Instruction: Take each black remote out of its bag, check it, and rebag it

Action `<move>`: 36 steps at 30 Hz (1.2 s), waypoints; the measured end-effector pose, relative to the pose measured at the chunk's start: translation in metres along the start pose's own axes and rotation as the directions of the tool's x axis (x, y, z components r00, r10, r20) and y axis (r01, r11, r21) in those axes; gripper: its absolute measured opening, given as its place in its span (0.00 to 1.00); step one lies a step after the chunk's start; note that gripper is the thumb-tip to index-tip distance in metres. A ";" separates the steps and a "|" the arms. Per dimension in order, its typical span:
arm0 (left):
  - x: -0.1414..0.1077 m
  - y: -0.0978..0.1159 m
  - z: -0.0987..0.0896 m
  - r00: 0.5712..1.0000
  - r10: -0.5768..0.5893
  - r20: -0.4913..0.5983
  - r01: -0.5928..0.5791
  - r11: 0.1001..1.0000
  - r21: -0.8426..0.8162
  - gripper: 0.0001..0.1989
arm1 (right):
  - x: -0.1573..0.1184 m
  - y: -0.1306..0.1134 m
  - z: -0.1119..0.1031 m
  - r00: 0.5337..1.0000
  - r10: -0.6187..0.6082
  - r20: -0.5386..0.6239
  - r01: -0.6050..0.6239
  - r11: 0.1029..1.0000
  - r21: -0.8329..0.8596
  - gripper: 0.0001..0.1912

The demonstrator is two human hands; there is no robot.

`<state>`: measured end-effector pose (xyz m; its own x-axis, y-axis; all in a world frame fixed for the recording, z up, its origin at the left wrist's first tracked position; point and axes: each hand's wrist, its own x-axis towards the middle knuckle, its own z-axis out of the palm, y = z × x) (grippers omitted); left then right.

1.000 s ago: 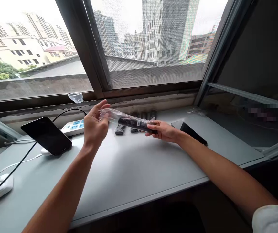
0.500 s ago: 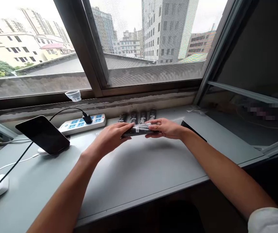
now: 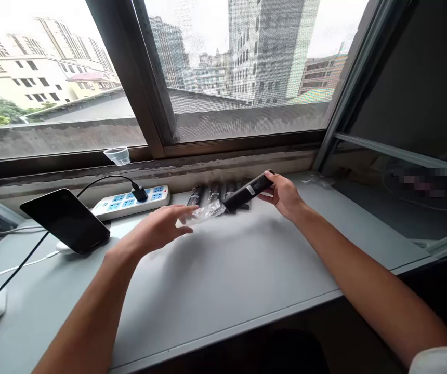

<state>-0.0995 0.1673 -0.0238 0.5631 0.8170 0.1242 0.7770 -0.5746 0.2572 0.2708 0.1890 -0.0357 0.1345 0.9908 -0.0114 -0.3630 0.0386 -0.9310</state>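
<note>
My right hand (image 3: 284, 195) grips the upper end of a black stick-like item (image 3: 249, 190) with a small white label, held tilted above the desk. Its exact kind does not show. A crumpled clear plastic bag (image 3: 210, 209) trails from the item's lower left end. My left hand (image 3: 167, 223) has that bag between its thumb and fingers, though the grip is partly blurred. Behind lie several similar black items in clear wrapping (image 3: 195, 196), in a row by the wall, partly hidden by the held one.
A dark tablet (image 3: 65, 221) leans on its stand at left. Behind it is a white power strip (image 3: 130, 202) with a black plug (image 3: 139, 193). A clear plastic cup (image 3: 117, 155) sits on the window ledge. Clear plastic (image 3: 317, 181) lies at the back right of the grey desk (image 3: 239, 280).
My hands have moved apart. The black item has tilted up to the right in my right hand, and the bag has slid toward my left. A dark edge by my right wrist no longer shows.
</note>
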 end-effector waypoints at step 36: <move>0.015 0.076 0.024 0.897 0.308 -0.318 -0.244 0.943 0.226 0.18 | -0.037 0.025 0.027 0.884 0.187 0.429 0.010 0.909 -0.417 0.24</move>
<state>-0.0253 0.1344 -0.0256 0.6545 0.5713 0.4952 0.6593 -0.7518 -0.0042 0.2317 0.1565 -0.0485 -0.3445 0.9384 -0.0278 0.0558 -0.0091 -0.9984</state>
